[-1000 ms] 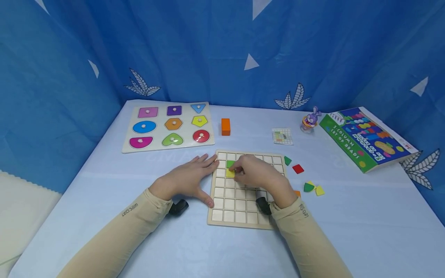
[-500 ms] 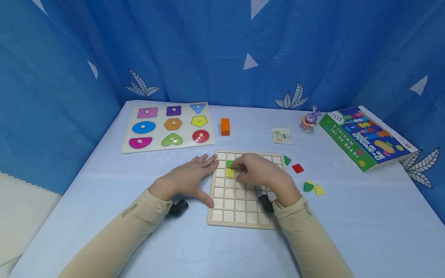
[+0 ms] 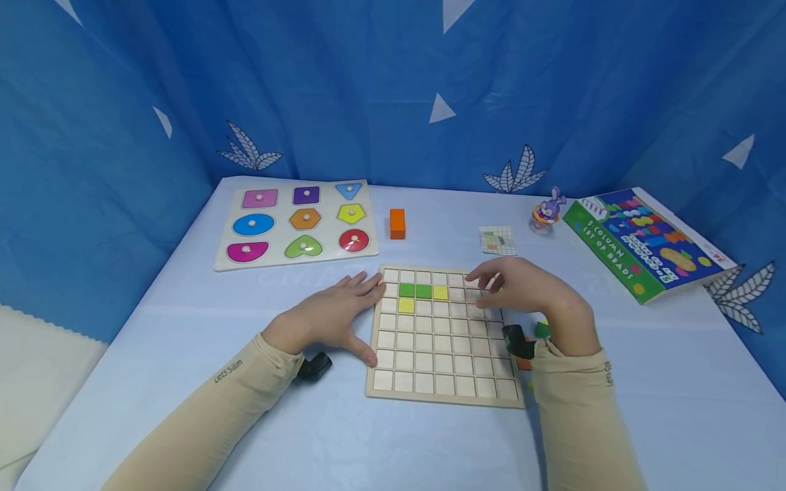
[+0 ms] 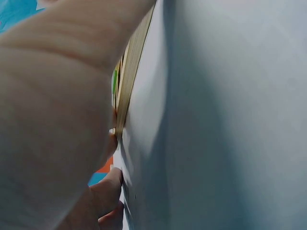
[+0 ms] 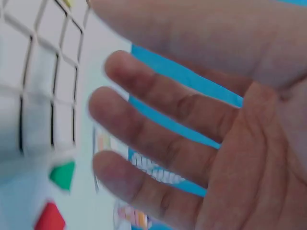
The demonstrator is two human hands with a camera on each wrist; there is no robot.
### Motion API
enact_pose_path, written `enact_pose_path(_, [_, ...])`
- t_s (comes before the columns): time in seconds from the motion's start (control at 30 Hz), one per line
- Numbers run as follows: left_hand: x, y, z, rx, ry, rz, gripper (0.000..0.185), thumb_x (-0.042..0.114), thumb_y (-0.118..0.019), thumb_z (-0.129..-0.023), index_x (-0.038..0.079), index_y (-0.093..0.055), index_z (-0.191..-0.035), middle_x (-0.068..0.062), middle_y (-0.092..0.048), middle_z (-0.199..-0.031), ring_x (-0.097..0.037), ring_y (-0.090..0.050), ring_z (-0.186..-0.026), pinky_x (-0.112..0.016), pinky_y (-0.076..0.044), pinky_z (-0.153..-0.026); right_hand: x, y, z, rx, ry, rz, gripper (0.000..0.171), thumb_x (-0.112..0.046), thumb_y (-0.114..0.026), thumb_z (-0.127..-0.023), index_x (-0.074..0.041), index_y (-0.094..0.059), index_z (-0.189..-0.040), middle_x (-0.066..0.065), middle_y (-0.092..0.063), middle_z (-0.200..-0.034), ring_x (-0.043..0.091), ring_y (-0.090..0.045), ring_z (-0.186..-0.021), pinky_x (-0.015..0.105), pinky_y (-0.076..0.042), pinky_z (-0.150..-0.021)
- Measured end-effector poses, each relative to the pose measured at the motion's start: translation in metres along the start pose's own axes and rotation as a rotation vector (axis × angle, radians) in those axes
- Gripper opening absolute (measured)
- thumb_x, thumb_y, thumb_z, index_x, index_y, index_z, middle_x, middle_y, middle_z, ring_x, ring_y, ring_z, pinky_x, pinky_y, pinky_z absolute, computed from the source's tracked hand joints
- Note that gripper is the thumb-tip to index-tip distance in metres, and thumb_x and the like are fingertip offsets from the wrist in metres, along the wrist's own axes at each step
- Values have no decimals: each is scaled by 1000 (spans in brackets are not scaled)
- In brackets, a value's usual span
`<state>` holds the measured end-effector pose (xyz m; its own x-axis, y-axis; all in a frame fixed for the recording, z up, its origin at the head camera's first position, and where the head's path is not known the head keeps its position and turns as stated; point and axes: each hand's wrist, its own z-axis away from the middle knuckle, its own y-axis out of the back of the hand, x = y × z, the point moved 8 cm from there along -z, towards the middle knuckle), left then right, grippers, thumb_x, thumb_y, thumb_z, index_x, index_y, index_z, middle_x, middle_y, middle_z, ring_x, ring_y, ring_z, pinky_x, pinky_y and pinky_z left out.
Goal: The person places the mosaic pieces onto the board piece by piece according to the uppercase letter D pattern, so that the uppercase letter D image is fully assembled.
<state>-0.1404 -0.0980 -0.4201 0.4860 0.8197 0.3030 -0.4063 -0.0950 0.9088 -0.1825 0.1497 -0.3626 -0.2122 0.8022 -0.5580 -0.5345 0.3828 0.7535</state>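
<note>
A wooden grid board [image 3: 442,401] lies on the table, with two green tiles [image 3: 415,291] side by side in its second row. To their right is a yellow tile [image 3: 440,292], and another yellow tile [image 3: 406,305] sits below the left green one. My left hand [image 3: 334,315] rests with spread fingers against the board's left edge; in the left wrist view the fingertips touch the board's wooden side [image 4: 130,76]. Over the board's upper right part hovers my right hand [image 3: 531,290], fingers loosely bent, nothing between them. The right wrist view shows its bare fingers [image 5: 158,134] apart.
Right of the board lie loose pieces, among them a green piece [image 5: 62,175] and a red piece [image 5: 50,218]. Behind it are a shape puzzle [image 3: 282,256], an orange block [image 3: 398,224] and a small pattern card [image 3: 498,240]. A rabbit figure [image 3: 545,213] and a box [image 3: 651,245] stand at back right.
My right hand has lifted off the tiles and moved right across the board, uncovering the second green tile and the yellow one beside it. My left hand has stayed in place.
</note>
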Motion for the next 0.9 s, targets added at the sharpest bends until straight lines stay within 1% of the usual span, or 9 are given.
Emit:
enact_pose_path(0.17, [-2, -2, -1, -8, 8, -11, 138, 87, -71, -55, 14, -23, -161, 1, -6, -168, -25, -3, -154, -40, -4, -123, 32, 16, 20, -11, -86, -32, 49, -21, -78, -89, -6, -65, -134, 14, -65, -121, 32, -58, -108, 44, -57, -85])
enact_pose_path(0.27, [-1, -2, -1, -6, 2, -8, 138, 87, -71, -55, 13, -23, -161, 0, -7, -168, -26, -4, -154, -41, -5, -123, 50, 25, 31, 7, -107, -44, 52, -24, -79, -89, -5, -64, -135, 16, -65, -123, 35, -58, -110, 47, -57, -86])
enact_pose_path(0.4, [-1, 0, 0, -4, 1, -3, 137, 86, -72, -56, 13, -24, -161, -1, -7, -168, -26, -4, -154, -42, -5, -123, 73, 34, 42, 23, -125, -52, 52, -25, -79, -89, -5, -64, -135, 18, -64, -125, 35, -59, -111, 52, -55, -88])
enact_pose_path(0.47, [-1, 0, 0, -4, 1, -4, 137, 86, -72, -56, 12, -24, -161, -1, -7, -168, -26, -4, -154, -41, -5, -123, 85, 34, 46, 2, -144, -62, 51, -23, -78, -90, -5, -64, -135, 20, -63, -125, 35, -60, -110, 54, -54, -88])
enact_pose_path(0.57, [-1, 1, 1, 1, -5, -6, 137, 86, -72, -56, 11, -24, -161, -2, -8, -168, -27, -4, -154, -42, -4, -123, 103, 31, 50, -46, -196, -90, 49, -21, -78, -89, -6, -65, -134, 20, -62, -126, 35, -58, -110, 55, -53, -89])
enact_pose_path(0.67, [-1, 1, 1, 1, -8, -4, 137, 86, -72, -56, 11, -25, -160, -2, -8, -168, -27, -4, -154, -42, -4, -123, 116, 26, 53, -84, -231, -141, 48, -16, -79, -87, -5, -66, -132, 20, -61, -126, 38, -55, -113, 55, -52, -90])
enact_pose_path(0.8, [-1, 1, 1, 2, -7, 5, 137, 85, -73, -56, 11, -25, -161, -2, -9, -168, -27, -4, -154, -42, -4, -123, 126, 18, 52, -110, -234, -188, 46, -13, -82, -85, -2, -69, -127, 17, -64, -122, 37, -52, -114, 49, -52, -90])
enact_pose_path(0.9, [-1, 0, 0, 1, -6, 4, 137, 85, -73, -56, 11, -25, -161, -2, -9, -168, -27, -4, -154, -41, -4, -123, 131, 13, 49, -122, -233, -187, 42, -13, -83, -84, -3, -71, -123, 12, -66, -116, 33, -52, -111, 43, -53, -87])
